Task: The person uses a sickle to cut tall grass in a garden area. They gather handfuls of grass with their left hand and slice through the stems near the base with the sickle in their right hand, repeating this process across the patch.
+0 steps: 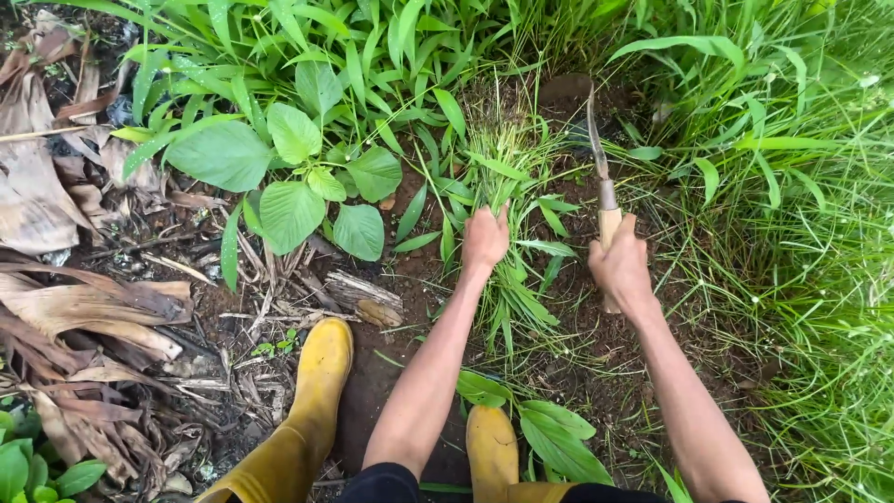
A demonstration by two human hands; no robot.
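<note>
- The left hand is closed tight round a tuft of grass, gripping it low so the blades fan out above the fist.
- The right hand is wrapped round the pale wooden handle of a sickle; its curved blade points up and away, with the tip over bare soil just right of the tuft.
- The step in hand looks like cutting or uprooting the held tuft: the grass is gathered and drawn taut, and the blade stands beside it, apart from the stems.
- The next move likely calls for bringing the edge in low at the base of the tuft, well clear of the gripping fingers.
- Nearer the body, two yellow boots stand on dark earth.
- A broad-leaved plant grows to the left, dry brown leaves beyond it, and tall grass fills the right side.
</note>
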